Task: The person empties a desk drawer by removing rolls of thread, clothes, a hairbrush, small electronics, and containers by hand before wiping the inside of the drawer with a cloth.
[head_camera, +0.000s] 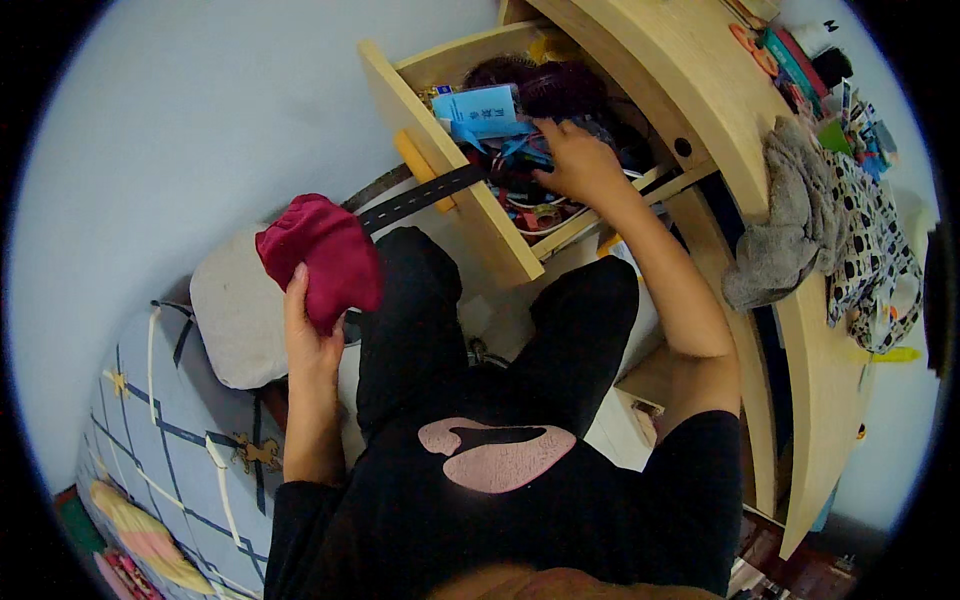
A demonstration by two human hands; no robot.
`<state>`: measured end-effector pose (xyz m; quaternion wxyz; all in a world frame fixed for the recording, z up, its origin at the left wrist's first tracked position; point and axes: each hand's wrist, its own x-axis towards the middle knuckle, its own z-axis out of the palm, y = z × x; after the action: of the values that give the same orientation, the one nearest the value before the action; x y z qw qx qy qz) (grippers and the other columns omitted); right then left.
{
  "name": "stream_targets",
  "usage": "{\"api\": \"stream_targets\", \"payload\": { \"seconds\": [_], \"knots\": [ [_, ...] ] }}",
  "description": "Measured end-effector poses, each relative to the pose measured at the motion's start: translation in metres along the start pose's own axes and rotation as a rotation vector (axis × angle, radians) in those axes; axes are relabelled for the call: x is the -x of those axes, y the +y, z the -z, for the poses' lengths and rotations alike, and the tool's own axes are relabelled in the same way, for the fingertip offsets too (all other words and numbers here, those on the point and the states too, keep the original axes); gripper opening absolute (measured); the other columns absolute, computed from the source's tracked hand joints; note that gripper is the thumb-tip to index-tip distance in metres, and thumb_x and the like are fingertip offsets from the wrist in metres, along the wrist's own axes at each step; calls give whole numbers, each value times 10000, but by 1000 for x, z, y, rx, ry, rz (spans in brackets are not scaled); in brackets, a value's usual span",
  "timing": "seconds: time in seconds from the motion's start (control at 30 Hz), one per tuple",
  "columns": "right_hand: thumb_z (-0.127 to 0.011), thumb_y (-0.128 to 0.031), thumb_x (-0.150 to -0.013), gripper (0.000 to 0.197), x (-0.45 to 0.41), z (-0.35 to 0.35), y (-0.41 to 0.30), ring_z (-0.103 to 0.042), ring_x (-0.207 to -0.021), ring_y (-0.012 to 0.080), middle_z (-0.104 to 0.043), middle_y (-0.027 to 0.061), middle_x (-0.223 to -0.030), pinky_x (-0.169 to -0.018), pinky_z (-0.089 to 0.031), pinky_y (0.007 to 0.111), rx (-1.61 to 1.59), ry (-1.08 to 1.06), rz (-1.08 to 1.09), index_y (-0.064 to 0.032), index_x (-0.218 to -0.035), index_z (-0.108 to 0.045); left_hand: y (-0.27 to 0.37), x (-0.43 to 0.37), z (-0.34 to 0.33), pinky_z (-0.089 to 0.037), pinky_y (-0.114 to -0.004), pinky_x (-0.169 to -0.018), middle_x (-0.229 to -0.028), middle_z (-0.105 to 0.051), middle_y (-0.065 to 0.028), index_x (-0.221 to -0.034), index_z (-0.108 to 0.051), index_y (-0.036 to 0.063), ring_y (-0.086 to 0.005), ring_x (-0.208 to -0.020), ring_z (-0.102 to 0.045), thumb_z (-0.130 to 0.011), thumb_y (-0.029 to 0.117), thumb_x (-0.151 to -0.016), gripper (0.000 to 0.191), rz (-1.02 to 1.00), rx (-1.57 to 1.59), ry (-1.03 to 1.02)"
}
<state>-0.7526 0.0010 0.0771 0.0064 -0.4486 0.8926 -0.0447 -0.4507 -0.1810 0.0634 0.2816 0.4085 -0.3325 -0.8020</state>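
Note:
My left hand (311,330) grips a crumpled dark red cloth item (326,247), perhaps a pouch, above my left thigh. My right hand (581,161) reaches into an open wooden drawer (491,225), thumb and forefinger apart, its fingertips by a blue ribbon (517,135). Beside them lies a light blue card or booklet (480,109) bearing writing. A dark purple bundle (562,86) fills the far part of the drawer. Over the drawer front, near its yellow handle (424,165), hangs a black strap with pale stitch-like marks (420,199). Tangled small things lie under my right hand.
To the right runs a wooden desk (814,375) with a grey plush cloth (780,217), a patterned fabric (862,247) and orange-handled scissors (754,49) on it. A light grey cushion (236,307) and a checked bedcover (187,480) are at the left. My knees are just below the drawer.

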Motion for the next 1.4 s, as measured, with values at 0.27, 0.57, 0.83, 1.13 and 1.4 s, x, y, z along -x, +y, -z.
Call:
{"api": "stream_targets", "payload": {
  "seconds": [0.27,0.57,0.83,1.13,1.4],
  "knots": [
    [-747,-235,-697,551,-3,15,18,-611,-858,225,-636,118,-962,-786,-461,335,-488,-81,-46,-42,-1158,-515,3,-3,2,-462,-372,-900,-1166,-561,-59,-1235,-453,107,-216,-1074,-549,-620,301,-840,471,-7,124,45],
    [-698,-276,-744,421,5,100,-18,-609,-868,219,-639,157,-923,-789,-456,300,-930,462,-53,-10,-1045,-572,19,-13,-61,-414,-418,-966,-1261,-490,-97,-1301,-385,70,-245,-1141,-500,-591,266,-869,517,-261,55,-311],
    [-624,-147,-839,286,-19,130,-81,-544,-861,125,-585,61,-975,-743,-457,273,-1314,363,128,-3,-1057,-510,27,-9,-151,-397,-376,-978,-1247,-449,-100,-1323,-309,83,-215,-1143,-466,-663,275,-813,649,-301,22,-764],
    [-614,-257,-812,368,-42,78,-79,-537,-858,124,-595,45,-951,-791,-424,276,-1165,169,223,-44,-1093,-509,24,-36,-174,-448,-328,-859,-1120,-525,-63,-1247,-376,93,-181,-1026,-523,-722,146,-740,616,-392,-327,-741],
    [-564,-312,-857,318,-37,80,-69,-544,-767,131,-607,82,-871,-736,-436,295,-909,223,400,-15,-969,-581,18,-50,-182,-499,-326,-774,-1084,-542,-57,-1204,-406,87,-176,-963,-560,-682,84,-770,514,-322,-172,-746]
  ]
}}
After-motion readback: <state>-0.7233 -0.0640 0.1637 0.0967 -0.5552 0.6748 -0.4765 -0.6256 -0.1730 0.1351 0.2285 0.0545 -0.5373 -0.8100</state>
